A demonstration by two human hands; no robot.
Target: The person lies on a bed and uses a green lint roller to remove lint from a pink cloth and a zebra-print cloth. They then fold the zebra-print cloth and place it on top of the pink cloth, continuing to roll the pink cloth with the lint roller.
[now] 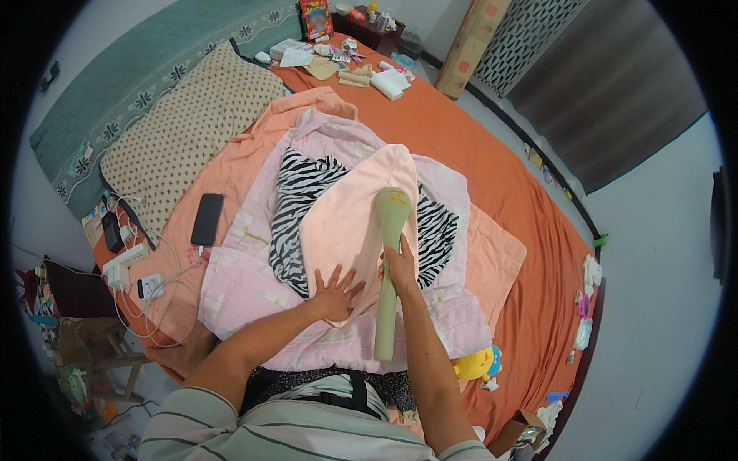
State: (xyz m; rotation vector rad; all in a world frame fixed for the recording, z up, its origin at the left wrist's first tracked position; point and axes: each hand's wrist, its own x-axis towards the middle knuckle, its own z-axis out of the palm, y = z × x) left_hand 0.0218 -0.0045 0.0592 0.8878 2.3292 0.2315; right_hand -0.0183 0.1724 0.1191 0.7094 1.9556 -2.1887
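My right hand point(400, 266) grips the shaft of a green fabric-covered wand with a bulbous head point(394, 210), which slants up over a pale peach cloth point(346, 219). Spread flat with fingers apart, my left hand point(335, 295) presses on the cloth's lower part. Beneath the cloth lies a zebra-striped cushion or garment point(288, 219), showing on both sides. A pink patterned blanket point(236, 288) is under that, on top of a peach towel or blanket point(501, 248).
An orange sheet point(455, 138) covers the bed. On the left are a black smartphone point(207, 220), a power strip point(128, 259) with cables and a patterned pillow point(190, 121). A yellow plush toy point(474, 365) sits at lower right; white tissues point(391, 83) lie at the far edge.
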